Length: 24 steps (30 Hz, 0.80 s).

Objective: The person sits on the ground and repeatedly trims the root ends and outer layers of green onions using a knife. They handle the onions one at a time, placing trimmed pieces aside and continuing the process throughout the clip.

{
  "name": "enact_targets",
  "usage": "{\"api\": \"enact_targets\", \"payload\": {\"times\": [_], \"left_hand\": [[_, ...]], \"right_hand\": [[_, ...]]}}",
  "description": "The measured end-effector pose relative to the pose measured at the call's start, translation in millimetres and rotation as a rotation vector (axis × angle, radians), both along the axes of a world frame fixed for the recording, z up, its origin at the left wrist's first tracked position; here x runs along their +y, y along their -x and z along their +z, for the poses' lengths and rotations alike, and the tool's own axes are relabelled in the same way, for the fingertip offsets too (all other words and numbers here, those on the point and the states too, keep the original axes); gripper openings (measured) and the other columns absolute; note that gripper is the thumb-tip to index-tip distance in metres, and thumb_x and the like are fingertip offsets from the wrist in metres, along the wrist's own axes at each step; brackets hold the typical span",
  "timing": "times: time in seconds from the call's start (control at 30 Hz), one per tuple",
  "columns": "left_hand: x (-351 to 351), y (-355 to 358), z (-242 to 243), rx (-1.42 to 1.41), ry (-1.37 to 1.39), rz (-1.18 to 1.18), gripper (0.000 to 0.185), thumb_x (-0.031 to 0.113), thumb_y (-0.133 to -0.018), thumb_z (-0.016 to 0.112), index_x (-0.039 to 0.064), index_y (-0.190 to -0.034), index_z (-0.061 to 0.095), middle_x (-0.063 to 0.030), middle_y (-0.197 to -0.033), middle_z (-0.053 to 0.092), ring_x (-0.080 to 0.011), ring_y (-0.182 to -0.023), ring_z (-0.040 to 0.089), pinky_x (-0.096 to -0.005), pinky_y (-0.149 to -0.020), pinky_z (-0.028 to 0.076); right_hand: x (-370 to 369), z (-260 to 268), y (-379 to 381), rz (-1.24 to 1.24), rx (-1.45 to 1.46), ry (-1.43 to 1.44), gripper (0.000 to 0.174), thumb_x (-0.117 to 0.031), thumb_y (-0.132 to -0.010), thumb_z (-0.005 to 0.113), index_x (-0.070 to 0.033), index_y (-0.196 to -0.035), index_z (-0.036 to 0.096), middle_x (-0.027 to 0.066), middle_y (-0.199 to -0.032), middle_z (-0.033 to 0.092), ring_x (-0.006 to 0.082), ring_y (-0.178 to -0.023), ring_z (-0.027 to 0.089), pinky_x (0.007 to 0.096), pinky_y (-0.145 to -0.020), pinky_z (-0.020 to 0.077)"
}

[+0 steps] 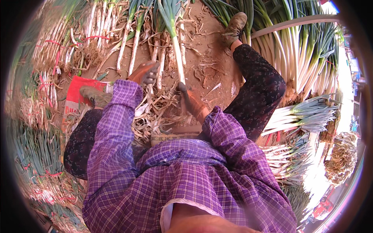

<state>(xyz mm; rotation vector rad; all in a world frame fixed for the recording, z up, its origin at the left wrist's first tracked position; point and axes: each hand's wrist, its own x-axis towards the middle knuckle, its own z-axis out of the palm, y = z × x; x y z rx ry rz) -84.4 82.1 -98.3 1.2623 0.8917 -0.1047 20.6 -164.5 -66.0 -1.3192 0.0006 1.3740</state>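
A large green onion (pixel 177 49) with a clean white stem and green leaves points away from me. My right hand (pixel 189 100) grips its root end with dark, dirty fingers. My left hand (pixel 145 73) is half curled to the left of that stem, over other stalks, and no stalk shows in it. Beyond my hands lie loose unpeeled green onions (pixel 136 51) with dry, ragged outer leaves. Between my legs, below the hands, is a heap of dry peeled-off leaves (pixel 150 115).
Peeled green onions (pixel 291 58) stand stacked at the right beside a curved pale bar (pixel 297 22). More bundles (pixel 306 115) lie below them. Red-tied bundles (pixel 52 49) fill the left. A red sack (pixel 80 88) lies by my left shoe (pixel 96 96). Scraps litter the brown ground (pixel 204 67).
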Motion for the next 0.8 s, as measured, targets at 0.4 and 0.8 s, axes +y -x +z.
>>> {"api": "enact_targets", "payload": {"times": [0.4, 0.8], "left_hand": [[-55, -55, 38, 0.032, -0.955, 0.089, 0.047, 0.022, -0.08, 0.07, 0.008, -0.12, 0.051, -0.0204, -0.09, 0.066, -0.0372, -0.082, 0.065, -0.0441, -0.072, 0.051], [-74, -89, 34, -0.381, 0.055, 0.451, 0.014, 0.01, -0.085, 0.064, -0.001, -0.093, 0.062, -0.0049, -0.086, 0.063, -0.0156, -0.078, 0.058, -0.0284, -0.073, 0.045]], "right_hand": [[75, 32, -87, -0.001, -0.201, -0.204, 0.063, -0.052, -0.085, 0.065, -0.004, -0.122, 0.049, 0.0118, -0.113, 0.057, 0.0254, -0.1, 0.06, 0.044, -0.08, 0.0527], [82, 31, -142, -0.232, -0.051, -0.667, 0.055, -0.051, -0.085, 0.064, -0.003, -0.11, 0.053, 0.0127, -0.102, 0.06, 0.0304, -0.097, 0.06, 0.0492, -0.089, 0.0485]]}}
